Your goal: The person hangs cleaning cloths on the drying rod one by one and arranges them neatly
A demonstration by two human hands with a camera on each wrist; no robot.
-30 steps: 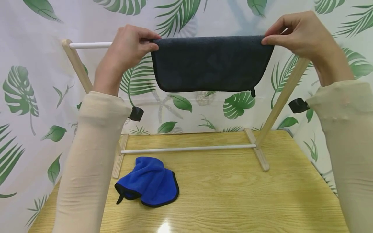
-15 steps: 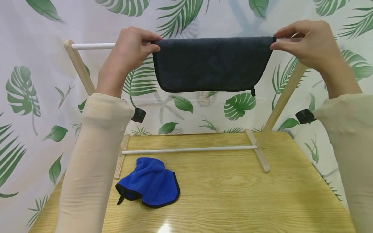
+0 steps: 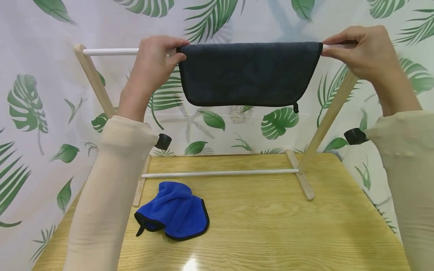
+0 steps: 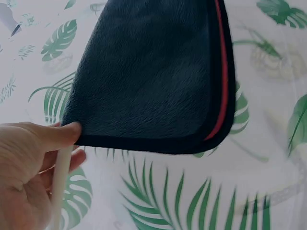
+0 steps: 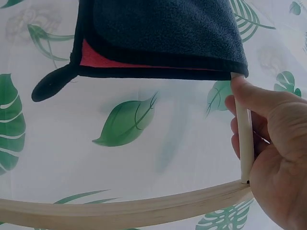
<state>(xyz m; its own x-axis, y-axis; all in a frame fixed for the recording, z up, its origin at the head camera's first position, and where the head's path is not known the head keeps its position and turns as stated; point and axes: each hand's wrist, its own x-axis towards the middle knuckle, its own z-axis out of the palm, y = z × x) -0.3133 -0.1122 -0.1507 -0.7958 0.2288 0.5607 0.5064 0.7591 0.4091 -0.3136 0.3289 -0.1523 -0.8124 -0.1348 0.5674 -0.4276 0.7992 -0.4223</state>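
A dark grey towel [image 3: 249, 75] with black edging hangs folded over the white top rod [image 3: 110, 52] of a wooden rack. In both wrist views, its red underside shows between the two layers. My left hand [image 3: 154, 56] pinches the towel's upper left corner at the rod, thumb on the cloth in the left wrist view. At the other end, my right hand [image 3: 364, 49] grips the rod right beside the towel's edge; in the right wrist view its thumb [image 5: 254, 96] lies along the rod, with the fingers behind. A small black loop [image 3: 295, 108] dangles from the towel's lower right.
A crumpled blue towel [image 3: 179, 214] with black edging lies on the wooden table [image 3: 271, 233], front left of the rack. The rack's wooden legs [image 3: 330, 109] lean at each side, joined low by another white rod [image 3: 220, 174]. Behind hangs a leaf-patterned cloth [image 3: 237, 128].
My right hand has slid right and slightly down, off the towel's corner and onto the rod beside it. The left hand has shifted a little, still at its corner. The towel hangs nearly unmoved.
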